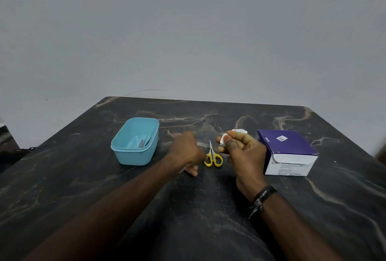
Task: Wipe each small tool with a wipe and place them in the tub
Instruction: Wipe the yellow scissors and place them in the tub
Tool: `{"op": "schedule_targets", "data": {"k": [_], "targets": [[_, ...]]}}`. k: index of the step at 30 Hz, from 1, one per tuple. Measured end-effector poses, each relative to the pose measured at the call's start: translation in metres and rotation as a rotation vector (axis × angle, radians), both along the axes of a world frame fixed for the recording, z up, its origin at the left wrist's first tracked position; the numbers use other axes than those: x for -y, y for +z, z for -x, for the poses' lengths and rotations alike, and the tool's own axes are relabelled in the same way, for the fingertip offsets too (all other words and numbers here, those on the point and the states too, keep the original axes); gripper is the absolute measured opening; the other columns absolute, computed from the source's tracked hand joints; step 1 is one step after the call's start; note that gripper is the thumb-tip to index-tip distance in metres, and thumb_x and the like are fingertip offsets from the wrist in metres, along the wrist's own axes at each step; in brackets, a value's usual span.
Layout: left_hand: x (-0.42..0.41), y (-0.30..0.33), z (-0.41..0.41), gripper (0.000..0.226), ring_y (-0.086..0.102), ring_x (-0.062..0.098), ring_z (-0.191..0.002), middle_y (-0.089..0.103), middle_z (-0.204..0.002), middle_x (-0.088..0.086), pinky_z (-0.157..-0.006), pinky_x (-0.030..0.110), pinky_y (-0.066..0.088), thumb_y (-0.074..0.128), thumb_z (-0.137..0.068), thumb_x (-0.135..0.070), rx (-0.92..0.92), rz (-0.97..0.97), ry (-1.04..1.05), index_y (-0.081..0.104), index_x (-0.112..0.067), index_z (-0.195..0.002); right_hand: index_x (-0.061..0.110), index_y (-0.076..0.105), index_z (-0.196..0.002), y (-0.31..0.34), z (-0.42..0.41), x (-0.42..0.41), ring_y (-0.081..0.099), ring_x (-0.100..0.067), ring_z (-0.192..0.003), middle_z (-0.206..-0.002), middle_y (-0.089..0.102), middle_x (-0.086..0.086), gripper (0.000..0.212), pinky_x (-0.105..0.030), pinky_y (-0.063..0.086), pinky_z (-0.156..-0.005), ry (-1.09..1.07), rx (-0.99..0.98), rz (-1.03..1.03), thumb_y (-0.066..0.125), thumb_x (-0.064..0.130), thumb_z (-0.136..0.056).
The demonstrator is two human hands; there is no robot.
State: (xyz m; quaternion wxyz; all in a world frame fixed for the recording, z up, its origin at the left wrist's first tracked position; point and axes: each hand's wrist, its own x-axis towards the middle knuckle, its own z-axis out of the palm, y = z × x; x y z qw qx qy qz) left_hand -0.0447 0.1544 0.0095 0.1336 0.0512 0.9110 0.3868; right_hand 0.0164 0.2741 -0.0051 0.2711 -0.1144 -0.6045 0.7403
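Note:
Small yellow-handled scissors (pixel 212 155) lie on the dark marble table (pixel 188 208), blades pointing away. My left hand (pixel 187 152) hovers just left of them, fingers curled downward; whether it holds anything is hidden. My right hand (pixel 244 152) is raised right of the scissors and pinches a small white wipe (pixel 224 139) together with its torn packet (pixel 240 130). A light blue tub (pixel 133 156) stands to the left with a metal tool (pixel 143 143) lying inside it.
A purple and white box of alcohol swabs (pixel 287 152) sits at the right of the table. A grey wall rises behind the table's far edge. A dark bracelet circles my right wrist (pixel 264 196).

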Motion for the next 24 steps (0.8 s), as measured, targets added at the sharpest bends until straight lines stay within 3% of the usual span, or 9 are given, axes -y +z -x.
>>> {"op": "schedule_targets", "data": {"k": [3,8,13,17,20,23,24], "targets": [[-0.005,0.001,0.003,0.029,0.059,0.018,-0.037,0.063,-0.063,0.017,-0.044,0.031,0.056,0.07,-0.087,-0.013,0.043,-0.006,0.009,0.058,0.008,-0.102,0.001,0.065,-0.1,0.0,0.0,0.001,0.067,-0.006,-0.054,-0.081,0.074,-0.01,0.01,-0.013,0.045,-0.044,-0.002,0.003,-0.011,0.062,-0.001,-0.091],[-0.012,0.009,-0.001,0.024,0.06,0.02,-0.042,0.061,-0.062,0.014,-0.048,0.031,0.059,0.067,-0.089,-0.016,0.061,0.1,-0.026,0.051,-0.002,-0.079,0.001,0.065,-0.097,0.0,0.0,0.002,0.066,-0.004,-0.054,-0.079,0.073,-0.009,0.007,-0.015,0.048,-0.046,0.012,-0.001,-0.02,0.062,-0.001,-0.091],[-0.014,0.012,-0.003,0.018,0.061,0.022,-0.049,0.059,-0.066,0.014,-0.054,0.033,0.059,0.059,-0.092,-0.013,0.029,0.141,-0.081,0.052,-0.003,-0.078,0.003,0.067,-0.099,-0.002,0.001,-0.001,0.069,-0.006,-0.059,-0.084,0.074,-0.011,0.009,-0.015,0.047,-0.047,0.003,0.015,-0.044,0.064,0.001,-0.09],[-0.008,0.002,-0.005,0.022,0.061,0.018,-0.04,0.064,-0.062,0.014,-0.04,0.025,0.051,0.06,-0.092,-0.017,-0.096,0.103,-0.092,0.059,0.0,-0.077,0.001,0.068,-0.102,-0.004,0.002,-0.003,0.071,-0.011,-0.064,-0.084,0.074,-0.013,0.013,-0.019,0.051,-0.051,0.018,0.006,-0.028,0.064,0.001,-0.09],[-0.001,-0.008,-0.005,0.023,0.066,0.019,-0.044,0.068,-0.064,0.014,-0.043,0.027,0.054,0.057,-0.094,-0.017,-0.232,-0.03,-0.079,0.064,-0.001,-0.08,0.003,0.069,-0.103,-0.005,0.003,-0.003,0.072,-0.011,-0.066,-0.083,0.074,-0.01,0.014,-0.02,0.05,-0.05,0.002,0.009,-0.074,0.065,0.002,-0.09],[0.006,-0.018,-0.003,0.004,0.066,0.021,-0.049,0.067,-0.065,0.013,-0.046,0.036,0.057,0.06,-0.093,-0.01,-0.349,-0.332,-0.007,0.062,-0.007,-0.092,0.01,0.066,-0.105,-0.004,0.003,-0.004,0.073,-0.013,-0.066,-0.08,0.073,-0.007,0.019,-0.022,0.05,-0.049,-0.013,-0.016,-0.046,0.065,0.0,-0.089],[0.007,-0.02,-0.003,0.008,0.066,0.021,-0.05,0.066,-0.069,0.012,-0.045,0.037,0.057,0.062,-0.092,-0.009,-0.369,-0.428,0.017,0.06,-0.007,-0.099,0.013,0.063,-0.105,-0.003,0.003,-0.004,0.072,-0.013,-0.065,-0.077,0.072,-0.007,0.022,-0.021,0.049,-0.048,-0.027,-0.028,-0.027,0.065,-0.001,-0.088]]}}
